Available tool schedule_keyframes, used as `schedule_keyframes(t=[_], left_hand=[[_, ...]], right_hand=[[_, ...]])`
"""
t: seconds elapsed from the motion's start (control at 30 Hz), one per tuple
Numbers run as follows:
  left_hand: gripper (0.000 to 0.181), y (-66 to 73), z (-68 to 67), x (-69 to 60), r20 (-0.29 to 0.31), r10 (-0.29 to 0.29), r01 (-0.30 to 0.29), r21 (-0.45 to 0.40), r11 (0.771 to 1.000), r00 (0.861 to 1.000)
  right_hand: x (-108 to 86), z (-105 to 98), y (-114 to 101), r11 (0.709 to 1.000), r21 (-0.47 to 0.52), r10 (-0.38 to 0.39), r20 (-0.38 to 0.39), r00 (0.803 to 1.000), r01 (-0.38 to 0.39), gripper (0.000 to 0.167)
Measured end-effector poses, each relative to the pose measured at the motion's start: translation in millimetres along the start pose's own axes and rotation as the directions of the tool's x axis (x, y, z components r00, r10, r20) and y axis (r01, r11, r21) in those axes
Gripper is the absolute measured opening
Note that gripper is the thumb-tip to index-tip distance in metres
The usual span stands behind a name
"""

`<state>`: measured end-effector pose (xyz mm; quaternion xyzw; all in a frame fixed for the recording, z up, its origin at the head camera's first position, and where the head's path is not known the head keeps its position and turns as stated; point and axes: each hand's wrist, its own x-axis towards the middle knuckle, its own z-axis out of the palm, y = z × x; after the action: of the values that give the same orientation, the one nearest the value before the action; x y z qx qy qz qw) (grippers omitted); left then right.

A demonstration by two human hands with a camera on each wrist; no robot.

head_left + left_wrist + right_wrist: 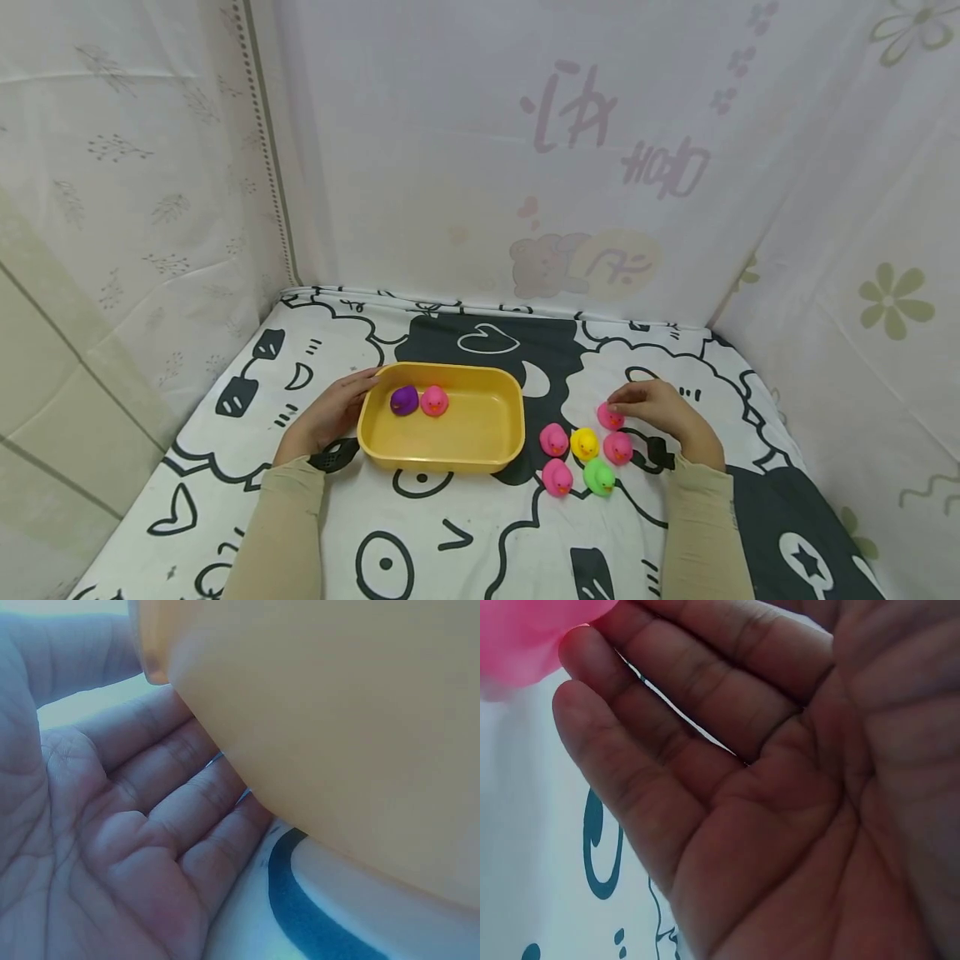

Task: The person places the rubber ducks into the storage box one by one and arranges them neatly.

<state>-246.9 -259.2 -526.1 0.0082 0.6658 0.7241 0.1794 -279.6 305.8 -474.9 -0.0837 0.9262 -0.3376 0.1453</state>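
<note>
A yellow tray (487, 457) holds a purple duck (404, 401) and a pink duck (434, 402) in its left half. My left hand (335, 414) rests at the tray's left end, fingers along the outer wall (315, 735) and thumb near the rim. To the right of the tray, my right hand (667, 412) pinches a pink duck (611, 416) by its fingertips; part of it shows at the top left of the right wrist view (532, 637). Just below it lie a yellow duck (585, 444), a green duck (599, 477) and several pink ducks (554, 440).
A black and white patterned cloth (435, 542) covers the surface under everything. Pale printed curtains (450, 167) hang behind it and on both sides. Dark bands (335, 456) circle both wrists.
</note>
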Motion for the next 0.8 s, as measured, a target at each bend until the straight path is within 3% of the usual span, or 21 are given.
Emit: schedule_keyframes(t=[0.23, 0.8], left_hand=[[0.073, -0.2, 0.3, -0.6, 0.002, -0.002, 0.002, 0.006, 1.000, 1.000], [0.074, 0.7, 0.5, 0.3, -0.002, -0.007, 0.007, 0.015, 1.000, 1.000]], right_hand=[[-5.1, -0.4, -0.3, 1.000, 0.017, 0.004, 0.036, 0.999, -0.005, 0.035], [-2.4, -0.1, 5.2, 0.999, -0.004, -0.042, 0.022, 0.999, 0.042, 0.035]])
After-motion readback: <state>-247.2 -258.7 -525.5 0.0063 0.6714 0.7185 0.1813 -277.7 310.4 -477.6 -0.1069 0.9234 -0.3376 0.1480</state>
